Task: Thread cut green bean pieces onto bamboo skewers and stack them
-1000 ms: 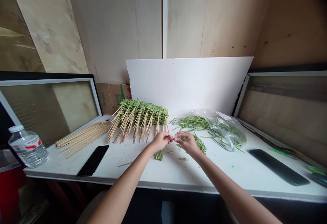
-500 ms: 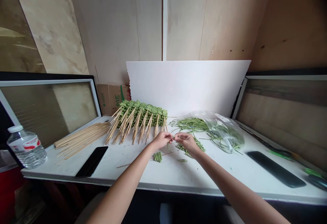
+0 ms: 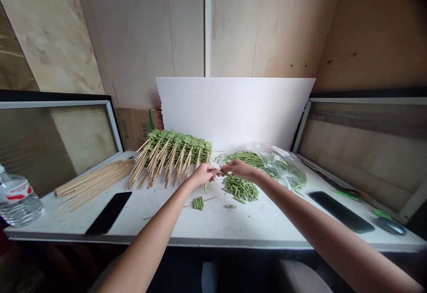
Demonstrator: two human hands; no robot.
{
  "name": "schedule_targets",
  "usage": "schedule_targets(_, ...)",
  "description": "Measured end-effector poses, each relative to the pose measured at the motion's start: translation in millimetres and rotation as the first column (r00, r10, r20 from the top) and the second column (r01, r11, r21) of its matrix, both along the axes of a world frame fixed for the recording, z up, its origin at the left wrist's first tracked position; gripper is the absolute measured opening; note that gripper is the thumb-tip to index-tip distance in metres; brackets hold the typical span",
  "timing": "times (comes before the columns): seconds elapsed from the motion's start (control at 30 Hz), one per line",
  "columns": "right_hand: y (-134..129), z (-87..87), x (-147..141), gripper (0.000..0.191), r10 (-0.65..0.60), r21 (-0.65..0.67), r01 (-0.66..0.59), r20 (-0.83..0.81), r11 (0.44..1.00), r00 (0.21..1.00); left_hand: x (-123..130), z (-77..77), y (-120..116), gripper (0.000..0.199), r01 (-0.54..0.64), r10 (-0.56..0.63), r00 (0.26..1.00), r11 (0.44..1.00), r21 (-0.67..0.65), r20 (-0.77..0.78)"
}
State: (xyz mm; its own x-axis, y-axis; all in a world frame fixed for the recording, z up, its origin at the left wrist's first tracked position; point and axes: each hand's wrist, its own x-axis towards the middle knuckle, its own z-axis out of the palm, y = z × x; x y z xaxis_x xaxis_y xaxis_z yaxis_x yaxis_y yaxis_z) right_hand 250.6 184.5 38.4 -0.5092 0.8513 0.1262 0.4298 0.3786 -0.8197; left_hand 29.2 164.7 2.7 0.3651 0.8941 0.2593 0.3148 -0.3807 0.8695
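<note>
My left hand [image 3: 203, 174] and my right hand [image 3: 236, 167] almost meet above the table, fingers pinched around a green bean [image 3: 220, 172]. A curved end of bean [image 3: 205, 188] hangs below my left fingers. Nearer to me lies a skewer with several short bean pieces [image 3: 198, 203] threaded side by side. Under my right hand and forearm is a heap of cut bean pieces [image 3: 240, 189]. One loose piece [image 3: 230, 206] lies in front of that heap. Behind my left hand, finished bean skewers [image 3: 180, 146] are stacked, their bare sticks pointing toward me.
Bare wooden skewers [image 3: 96, 179] lie at left beside a black phone [image 3: 109, 213] and a water bottle [image 3: 20, 199]. Long uncut beans [image 3: 247, 158] spill from a clear plastic bag [image 3: 283, 168]. A dark flat object [image 3: 342, 210] and a mouse [image 3: 391, 226] sit at right.
The view has turned slightly right. Both hands have risen a little, and my right hand has swung flatter, uncovering more of the cut bean heap.
</note>
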Motion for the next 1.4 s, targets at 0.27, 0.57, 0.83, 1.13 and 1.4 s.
schedule_targets(0.27, -3, -2.7, -4, 0.037, 0.027, -0.076, -0.026, 0.011, 0.997, 1.000, -1, 1.5, -8, 0.043, 0.018, -0.018, 1.000, 1.000, -0.018, 0.001)
schedule_targets(0.57, -19, -24.1, -13, 0.025, -0.037, 0.085, 0.049, -0.132, 0.995, 0.991, 8, -12.0, -11, 0.040, 0.055, -0.048, 0.987, 0.998, -0.040, 0.154)
schedule_targets(0.83, -17, -47.3, -20, 0.031, -0.054, 0.007, 0.059, -0.300, 0.998, 0.952, 17, -27.9, -12, 0.034, 0.062, -0.017, 0.940, 0.990, -0.124, 0.340)
schedule_targets(1.13, -21, -44.0, -5, 0.046, -0.074, -0.036, 0.065, -0.399, 0.997, 0.914, 21, -24.1, -13, 0.044, 0.028, 0.030, 0.883, 0.993, -0.117, 0.469)
schedule_targets(1.4, -33, -48.0, 10, 0.055, -0.066, -0.092, 0.025, -0.469, 0.995, 0.881, -4, -26.3, -25, 0.053, -0.023, 0.069, 0.888, 0.994, -0.105, 0.456)
